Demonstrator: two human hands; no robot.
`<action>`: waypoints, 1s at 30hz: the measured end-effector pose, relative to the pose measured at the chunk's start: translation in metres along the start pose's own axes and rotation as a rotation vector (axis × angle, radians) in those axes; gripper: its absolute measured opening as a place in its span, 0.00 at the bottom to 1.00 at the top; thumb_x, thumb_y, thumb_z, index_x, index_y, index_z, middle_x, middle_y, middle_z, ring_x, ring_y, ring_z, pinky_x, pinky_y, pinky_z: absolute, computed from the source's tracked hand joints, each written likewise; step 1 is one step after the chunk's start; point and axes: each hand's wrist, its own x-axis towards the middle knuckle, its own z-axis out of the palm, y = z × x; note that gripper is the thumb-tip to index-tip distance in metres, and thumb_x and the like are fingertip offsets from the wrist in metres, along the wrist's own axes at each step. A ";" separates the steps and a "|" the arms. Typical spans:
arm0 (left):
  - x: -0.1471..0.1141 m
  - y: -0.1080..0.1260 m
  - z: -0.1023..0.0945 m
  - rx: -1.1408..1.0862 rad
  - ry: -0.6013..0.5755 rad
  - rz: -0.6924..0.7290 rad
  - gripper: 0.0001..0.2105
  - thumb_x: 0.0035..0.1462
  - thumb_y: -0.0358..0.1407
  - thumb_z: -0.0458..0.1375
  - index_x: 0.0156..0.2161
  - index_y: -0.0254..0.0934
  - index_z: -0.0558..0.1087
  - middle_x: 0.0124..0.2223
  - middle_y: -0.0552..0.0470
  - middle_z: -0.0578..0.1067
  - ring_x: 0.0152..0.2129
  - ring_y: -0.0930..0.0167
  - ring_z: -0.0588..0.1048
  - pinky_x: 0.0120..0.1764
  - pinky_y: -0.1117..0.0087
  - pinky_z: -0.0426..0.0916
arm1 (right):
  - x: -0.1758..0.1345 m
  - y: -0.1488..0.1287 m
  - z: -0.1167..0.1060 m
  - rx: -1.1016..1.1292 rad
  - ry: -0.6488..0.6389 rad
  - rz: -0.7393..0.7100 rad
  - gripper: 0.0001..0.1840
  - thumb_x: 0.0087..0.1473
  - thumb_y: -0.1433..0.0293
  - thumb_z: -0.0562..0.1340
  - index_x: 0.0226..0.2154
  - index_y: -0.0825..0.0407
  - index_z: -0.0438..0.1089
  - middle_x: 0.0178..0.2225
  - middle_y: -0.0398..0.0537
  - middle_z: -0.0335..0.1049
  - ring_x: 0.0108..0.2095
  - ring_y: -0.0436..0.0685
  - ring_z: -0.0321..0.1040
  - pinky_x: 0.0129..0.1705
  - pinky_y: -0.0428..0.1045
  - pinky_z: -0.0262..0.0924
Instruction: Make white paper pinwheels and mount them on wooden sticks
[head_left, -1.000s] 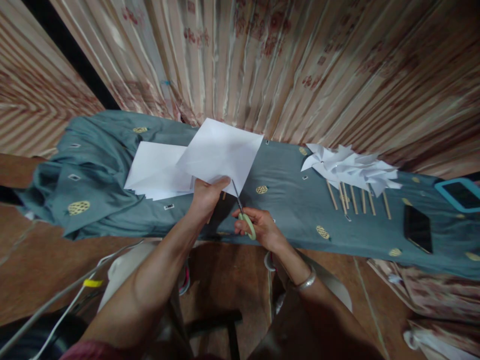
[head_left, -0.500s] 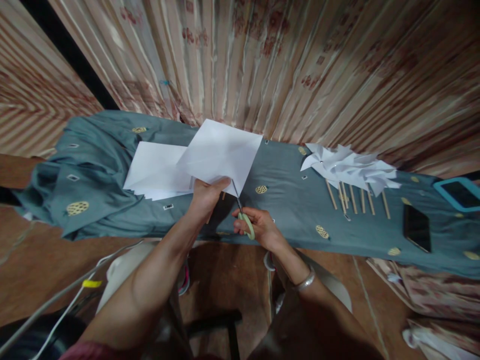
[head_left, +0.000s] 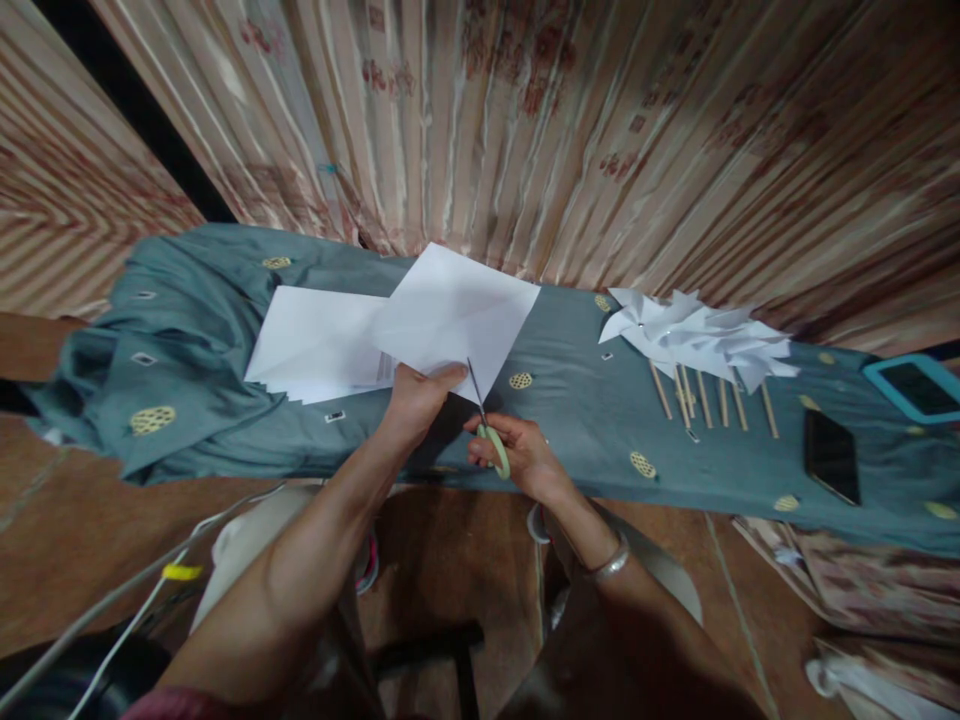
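My left hand point(head_left: 421, 398) pinches the near edge of a white square sheet of paper point(head_left: 457, 310), its thumb on top. Green-handled scissors point(head_left: 493, 450) sit in my right hand point(head_left: 521, 455), fingers closed round the loops. Their dark blades reach over the sheet's near corner, just right of my left thumb. Beneath and to the left of the held sheet lies a stack of white paper point(head_left: 315, 335), partly covered by it.
White paper pinwheels point(head_left: 705, 335) on wooden sticks lie to the right on the green patterned cloth point(head_left: 570, 440). Farther right are a dark phone point(head_left: 832, 457) and a blue-framed device point(head_left: 916, 388). A pleated curtain point(head_left: 480, 130) hangs behind. A cable point(head_left: 112, 600) runs at lower left.
My left hand has shifted slightly right with the sheet, bringing its corner closer to the scissors. My right hand stays in nearly the same place.
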 end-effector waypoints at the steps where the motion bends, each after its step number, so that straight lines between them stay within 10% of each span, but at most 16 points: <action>1: 0.000 0.000 0.000 0.003 0.003 -0.004 0.14 0.34 0.34 0.65 0.31 0.32 0.73 0.28 0.53 0.75 0.24 0.71 0.71 0.31 0.69 0.66 | 0.000 0.000 0.000 0.006 0.001 0.002 0.22 0.35 0.57 0.73 0.32 0.51 0.71 0.19 0.37 0.68 0.20 0.47 0.65 0.24 0.44 0.60; 30: -0.005 0.001 0.001 -0.006 -0.085 -0.017 0.09 0.33 0.32 0.64 0.25 0.34 0.69 0.24 0.56 0.71 0.22 0.74 0.68 0.29 0.71 0.65 | 0.002 -0.003 0.001 0.016 0.081 0.015 0.24 0.28 0.58 0.75 0.29 0.53 0.73 0.18 0.38 0.70 0.19 0.47 0.64 0.23 0.44 0.58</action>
